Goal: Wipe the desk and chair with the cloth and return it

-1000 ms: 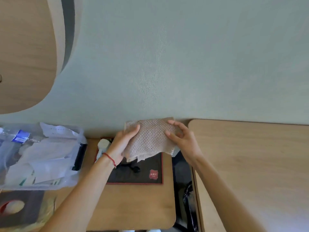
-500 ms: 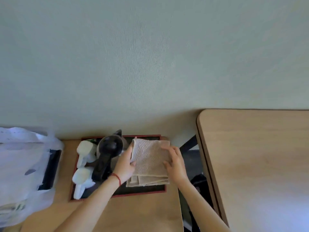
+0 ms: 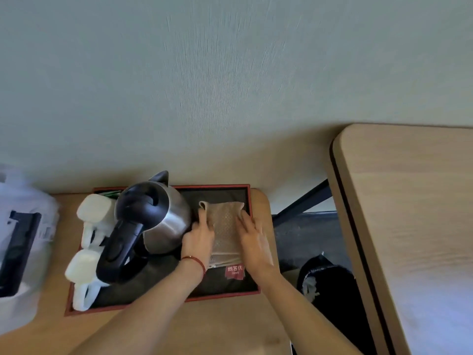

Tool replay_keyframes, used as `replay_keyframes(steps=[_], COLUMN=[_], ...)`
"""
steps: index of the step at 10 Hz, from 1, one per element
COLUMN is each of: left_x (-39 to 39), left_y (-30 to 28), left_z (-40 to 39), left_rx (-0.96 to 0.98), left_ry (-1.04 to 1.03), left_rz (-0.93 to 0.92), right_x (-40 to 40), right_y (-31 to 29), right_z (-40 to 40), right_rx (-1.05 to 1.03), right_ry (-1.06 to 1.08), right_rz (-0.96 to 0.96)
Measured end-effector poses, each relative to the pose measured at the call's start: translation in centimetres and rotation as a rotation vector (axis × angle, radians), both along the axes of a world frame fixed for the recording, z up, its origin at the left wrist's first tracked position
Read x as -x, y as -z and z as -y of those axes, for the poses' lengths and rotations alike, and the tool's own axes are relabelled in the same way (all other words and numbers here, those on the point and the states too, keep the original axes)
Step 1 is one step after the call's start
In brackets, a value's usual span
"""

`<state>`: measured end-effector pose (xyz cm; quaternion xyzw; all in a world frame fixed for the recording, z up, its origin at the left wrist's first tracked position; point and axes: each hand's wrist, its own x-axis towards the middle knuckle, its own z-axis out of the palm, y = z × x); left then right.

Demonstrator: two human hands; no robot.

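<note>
I have the folded beige waffle-weave cloth [image 3: 226,228] lying flat in the right part of the red-rimmed black tray [image 3: 249,198], just beside the stainless electric kettle [image 3: 163,219] with its black lid and handle. My left hand [image 3: 198,242] rests on the cloth's left edge, fingers laid along it and close against the kettle's side; a thin red string bracelet [image 3: 197,262] circles that wrist. My right hand [image 3: 252,239] lies on the cloth's right edge, palm down, fingers spread and pointing toward the wall [image 3: 230,85]. Neither grip is closed around the cloth: both hands are flat and open, pressing it from either side, so the cloth sits between them on the tray floor. Just below the cloth's near edge a small red label with white characters [image 3: 234,271] shows on the tray. Left of the kettle stand two white mugs [image 3: 94,213], one behind the other, handles turned toward me. The tray sits on a low light-wood desk [image 3: 225,326] against the grey-green wall. At the far left edge is a blurred translucent white plastic bag [image 3: 23,242] with something dark inside. To the right, apart from this surface, a larger light-wood desk [image 3: 414,213] with a rounded corner fills the frame, and in the gap between the two sits a bin lined with a black bag [image 3: 330,283].
</note>
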<state>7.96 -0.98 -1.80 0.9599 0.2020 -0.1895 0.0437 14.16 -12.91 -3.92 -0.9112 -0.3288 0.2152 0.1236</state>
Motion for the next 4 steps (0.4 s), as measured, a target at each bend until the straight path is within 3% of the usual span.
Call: replay_keyframes(steps=[1, 3, 4], left_x=[-0.5, -0.7, -1.4], left_y=[-0.2, 0.7, 0.5], left_z=[0.1, -1.7, -1.1], left_rx=[-0.213, -0.629, -0.499], left_ry=[0.208, 0.458, 0.350], left_rz=[0.047, -0.355, -0.316], right_x=[0.0, -1.2, -1.6], right_y=[0.0, -0.2, -0.9], right_z=[0.1, 0.7, 0.1], right_rx=[0.109, 0.282, 0.236], right_ry=[0.033, -0.107, -0.005], right_rz=[0.185, 0.243, 0.174])
